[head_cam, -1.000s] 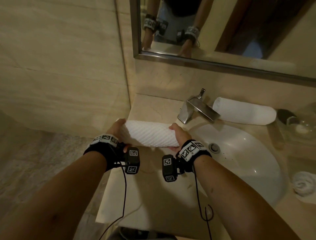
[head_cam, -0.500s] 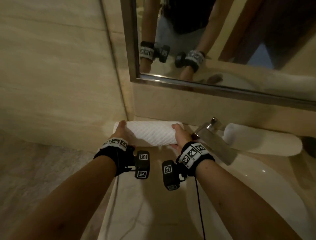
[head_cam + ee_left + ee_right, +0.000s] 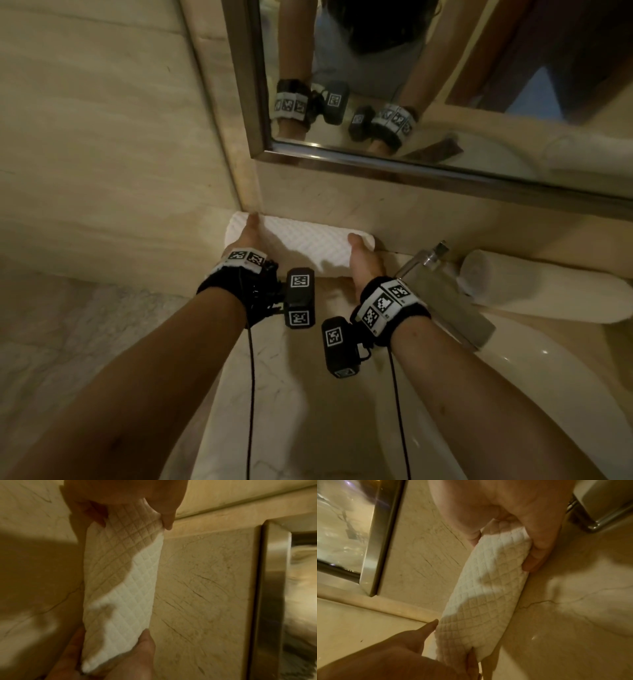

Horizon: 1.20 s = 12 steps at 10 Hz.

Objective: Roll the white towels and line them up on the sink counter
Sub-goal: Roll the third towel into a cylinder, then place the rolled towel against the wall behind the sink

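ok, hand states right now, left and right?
Left hand: closed, gripping the left end of the rolled quilted towel.
Right hand: closed, gripping the same towel's right end.

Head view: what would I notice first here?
A rolled white waffle-textured towel lies at the back of the beige marble counter, against the wall. The left hand and right hand grip its two ends. A second rolled white towel lies beyond the chrome faucet, under the steel-framed mirror.

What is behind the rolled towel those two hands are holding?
Behind the quilted towel roll stands the beige stone backsplash, with the mirror above. Whether they touch is hidden.
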Each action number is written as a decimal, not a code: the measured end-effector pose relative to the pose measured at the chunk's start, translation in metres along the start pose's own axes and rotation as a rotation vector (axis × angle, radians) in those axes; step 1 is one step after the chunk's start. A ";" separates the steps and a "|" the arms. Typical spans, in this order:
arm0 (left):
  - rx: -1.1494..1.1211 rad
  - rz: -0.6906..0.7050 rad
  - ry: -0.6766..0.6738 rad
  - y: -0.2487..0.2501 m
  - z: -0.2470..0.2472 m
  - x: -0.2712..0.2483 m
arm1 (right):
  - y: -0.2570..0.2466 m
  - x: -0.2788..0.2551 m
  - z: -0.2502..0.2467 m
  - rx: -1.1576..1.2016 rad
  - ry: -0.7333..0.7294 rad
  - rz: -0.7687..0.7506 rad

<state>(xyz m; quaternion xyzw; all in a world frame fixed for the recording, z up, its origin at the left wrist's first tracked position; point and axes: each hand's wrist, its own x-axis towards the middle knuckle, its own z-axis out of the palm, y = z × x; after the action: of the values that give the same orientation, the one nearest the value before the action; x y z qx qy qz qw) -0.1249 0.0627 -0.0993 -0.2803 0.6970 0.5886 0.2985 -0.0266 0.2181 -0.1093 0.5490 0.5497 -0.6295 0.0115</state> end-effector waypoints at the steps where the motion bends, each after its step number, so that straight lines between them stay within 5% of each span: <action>1: 0.127 -0.031 -0.012 0.009 0.001 -0.017 | 0.028 0.070 0.008 0.041 0.000 0.032; 2: 0.081 -0.004 0.005 0.009 -0.005 -0.015 | 0.020 0.056 0.005 0.186 -0.028 0.066; 4: 0.100 -0.043 -0.177 0.010 -0.011 -0.034 | -0.014 -0.025 -0.006 0.298 -0.083 0.133; 6: -0.069 -0.128 -0.255 0.014 -0.006 -0.043 | -0.021 -0.032 -0.014 0.336 -0.230 0.192; 8: -0.154 -0.141 -0.304 0.017 0.002 -0.038 | -0.016 -0.031 -0.003 0.426 -0.165 0.205; 10: -0.077 -0.136 -0.258 0.012 -0.001 -0.040 | -0.006 -0.033 -0.003 0.429 -0.160 0.234; 12: 0.267 -0.061 -0.114 0.000 -0.008 -0.072 | 0.005 -0.066 -0.030 0.273 -0.311 0.201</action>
<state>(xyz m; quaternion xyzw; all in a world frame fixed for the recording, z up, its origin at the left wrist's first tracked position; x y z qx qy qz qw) -0.0775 0.0575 -0.0450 -0.2253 0.7422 0.4964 0.3898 0.0232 0.1987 -0.0605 0.4938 0.3937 -0.7707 0.0845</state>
